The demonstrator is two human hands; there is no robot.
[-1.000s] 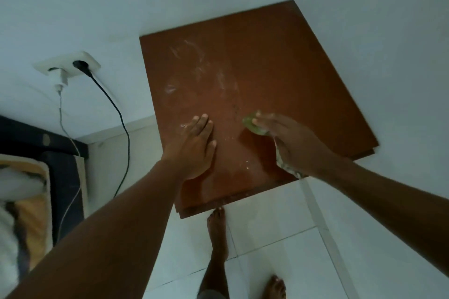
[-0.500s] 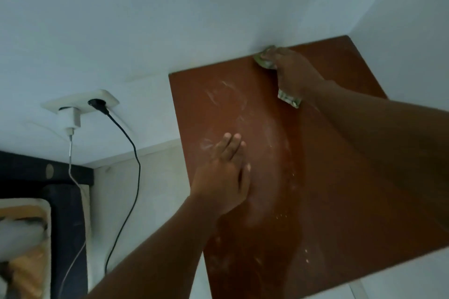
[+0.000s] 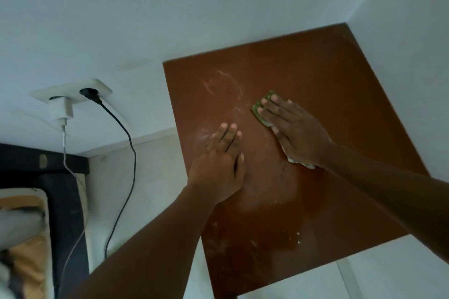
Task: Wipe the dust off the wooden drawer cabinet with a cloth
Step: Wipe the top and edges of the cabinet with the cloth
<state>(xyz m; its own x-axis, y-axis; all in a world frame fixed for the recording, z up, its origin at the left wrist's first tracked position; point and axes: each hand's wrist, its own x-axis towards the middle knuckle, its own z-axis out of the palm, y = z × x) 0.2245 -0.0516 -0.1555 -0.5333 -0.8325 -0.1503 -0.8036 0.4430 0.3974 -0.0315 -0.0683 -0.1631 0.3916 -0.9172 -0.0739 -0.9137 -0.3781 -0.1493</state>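
Note:
The reddish-brown top of the wooden drawer cabinet (image 3: 328,85) fills the right half of the view, set into a corner of white walls. White dust streaks and crumbs lie on its left and near parts. My right hand (image 3: 294,131) presses flat on a green and white cloth (image 3: 261,107) near the middle of the top; most of the cloth is hidden under the palm. My left hand (image 3: 218,165) rests flat on the wood to the left of it, fingers together, holding nothing.
A wall socket (image 3: 73,91) on the left holds a white charger (image 3: 60,110) and a black plug (image 3: 91,94), with cables hanging down. A dark bed frame with bedding (image 3: 21,238) stands at the lower left. White floor tiles (image 3: 379,281) show below the cabinet.
My right hand has drawn the cloth back from the cabinet's far edge to the middle of the top. The left hand has stayed flat on the wood. The view has shifted.

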